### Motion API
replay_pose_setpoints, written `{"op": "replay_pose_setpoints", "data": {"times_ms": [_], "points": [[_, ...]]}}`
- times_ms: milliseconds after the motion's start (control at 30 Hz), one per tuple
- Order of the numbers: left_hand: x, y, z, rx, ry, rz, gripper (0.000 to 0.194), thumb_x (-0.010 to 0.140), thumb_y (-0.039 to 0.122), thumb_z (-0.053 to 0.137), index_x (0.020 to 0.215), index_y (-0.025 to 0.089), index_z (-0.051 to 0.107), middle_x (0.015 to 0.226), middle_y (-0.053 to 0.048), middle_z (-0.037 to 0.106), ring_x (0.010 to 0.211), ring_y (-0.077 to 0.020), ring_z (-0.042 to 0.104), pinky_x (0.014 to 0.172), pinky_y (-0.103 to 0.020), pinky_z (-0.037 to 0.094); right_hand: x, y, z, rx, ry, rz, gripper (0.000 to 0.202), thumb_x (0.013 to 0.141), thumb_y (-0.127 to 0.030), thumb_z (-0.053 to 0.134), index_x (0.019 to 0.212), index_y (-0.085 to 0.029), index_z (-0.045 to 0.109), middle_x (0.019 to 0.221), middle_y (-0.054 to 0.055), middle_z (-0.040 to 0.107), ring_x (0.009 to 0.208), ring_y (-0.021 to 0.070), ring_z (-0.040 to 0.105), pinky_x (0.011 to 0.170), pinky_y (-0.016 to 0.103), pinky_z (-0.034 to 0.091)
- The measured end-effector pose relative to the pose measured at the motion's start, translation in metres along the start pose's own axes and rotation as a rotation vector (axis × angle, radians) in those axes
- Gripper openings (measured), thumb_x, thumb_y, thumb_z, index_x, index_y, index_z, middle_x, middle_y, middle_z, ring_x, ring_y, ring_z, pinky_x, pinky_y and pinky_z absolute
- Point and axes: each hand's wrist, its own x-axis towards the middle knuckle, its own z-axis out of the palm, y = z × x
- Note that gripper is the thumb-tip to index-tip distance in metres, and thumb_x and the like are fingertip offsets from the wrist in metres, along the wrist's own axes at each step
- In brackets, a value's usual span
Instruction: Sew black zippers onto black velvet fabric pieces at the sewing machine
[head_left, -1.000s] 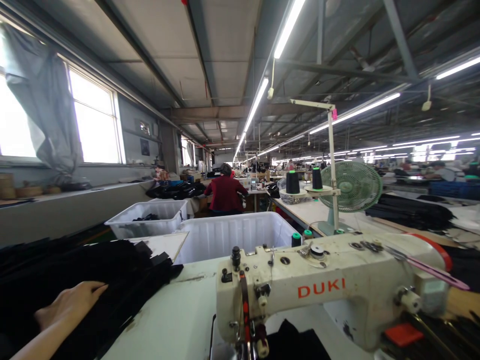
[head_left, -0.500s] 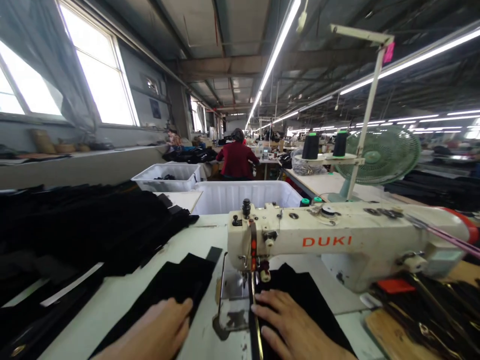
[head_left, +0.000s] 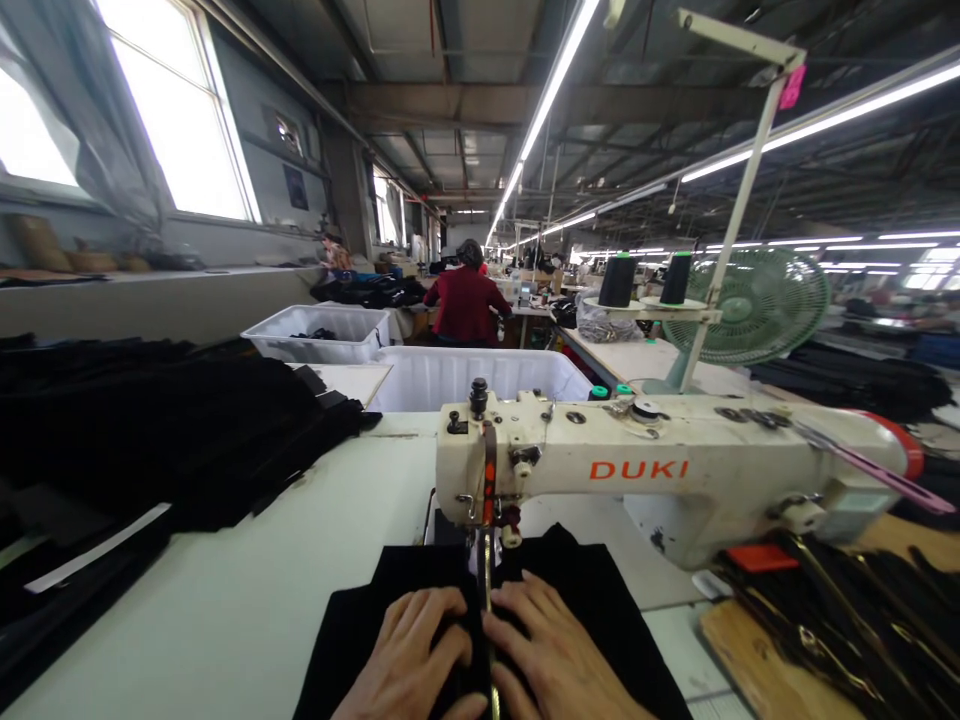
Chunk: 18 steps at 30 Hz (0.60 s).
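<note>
A cream DUKI sewing machine stands on the pale table in front of me. Black fabric pieces lie flat under its needle area. My left hand presses on the left part of the fabric, fingers spread and flat. Just right of the presser foot, my right hand presses on the right part. The two hands lie side by side, almost touching, directly below the needle.
A large heap of black cut fabric covers the table's left. White bins stand behind the machine. A green fan and thread cones are at the right. A person in red sits farther back. Dark straps lie at the right.
My left hand came off the fabric heap, brought a black piece to the machine and now lies flat beside my right hand. The view tilted down and nearer the needle.
</note>
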Motion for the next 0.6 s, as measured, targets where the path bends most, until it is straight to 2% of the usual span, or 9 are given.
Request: {"op": "replay_pose_setpoints", "data": {"times_ms": [100,200,267,400,500,600], "points": [[-0.01,-0.005,0.021,0.111,0.175,0.041,0.039,0.101,0.044,0.049,0.132,0.021,0.055,0.133,-0.011,0.059,0.123,-0.0267,0.056,0.102,-0.038,0.05,-0.001,0.003,0.001,-0.034,0.07,-0.063,0.033,0.1,-0.034,0.055,0.129,-0.02,0.06,0.13,0.007,0.064,0.121,0.0204,0.059,0.113,0.035,0.04],[-0.017,-0.009,0.034,0.163,0.191,0.074,0.053,0.102,0.046,0.047,0.15,0.024,0.038,0.138,-0.008,0.057,0.128,-0.0262,0.053,0.108,-0.039,0.045,-0.002,0.007,0.006,-0.053,0.076,-0.122,0.033,0.099,-0.032,0.056,0.127,-0.016,0.06,0.129,0.007,0.065,0.122,0.0199,0.058,0.114,0.033,0.038],[-0.018,-0.013,0.035,0.19,0.165,0.092,0.057,0.101,0.047,0.049,0.152,0.024,0.035,0.14,-0.008,0.056,0.13,-0.0269,0.051,0.109,-0.04,0.043,-0.002,0.008,0.013,-0.064,0.074,-0.158,0.032,0.098,-0.029,0.057,0.126,-0.014,0.059,0.129,0.008,0.065,0.123,0.0197,0.058,0.115,0.033,0.037],[-0.012,-0.019,0.03,0.293,0.099,0.162,0.052,0.098,0.045,0.055,0.142,0.019,0.05,0.138,-0.009,0.058,0.128,-0.0264,0.054,0.106,-0.041,0.046,-0.002,0.008,0.026,-0.067,0.116,-0.12,0.029,0.092,-0.022,0.058,0.12,-0.014,0.06,0.123,0.008,0.068,0.116,0.0214,0.062,0.112,0.037,0.041],[-0.005,-0.021,0.024,0.348,0.043,0.198,0.053,0.094,0.041,0.06,0.139,0.016,0.053,0.138,-0.008,0.058,0.126,-0.0258,0.056,0.102,-0.042,0.05,0.001,0.009,0.029,-0.05,0.136,-0.034,0.035,0.091,-0.029,0.061,0.124,-0.016,0.059,0.13,0.009,0.064,0.117,0.0238,0.061,0.106,0.037,0.048],[0.001,-0.02,0.019,0.371,0.016,0.171,0.056,0.088,0.032,0.061,0.14,0.015,0.052,0.141,-0.009,0.055,0.127,-0.0278,0.055,0.1,-0.046,0.051,0.004,0.013,0.029,-0.062,0.185,-0.019,0.042,0.094,-0.035,0.059,0.131,-0.015,0.055,0.139,0.011,0.057,0.126,0.0248,0.055,0.105,0.038,0.049]]}}
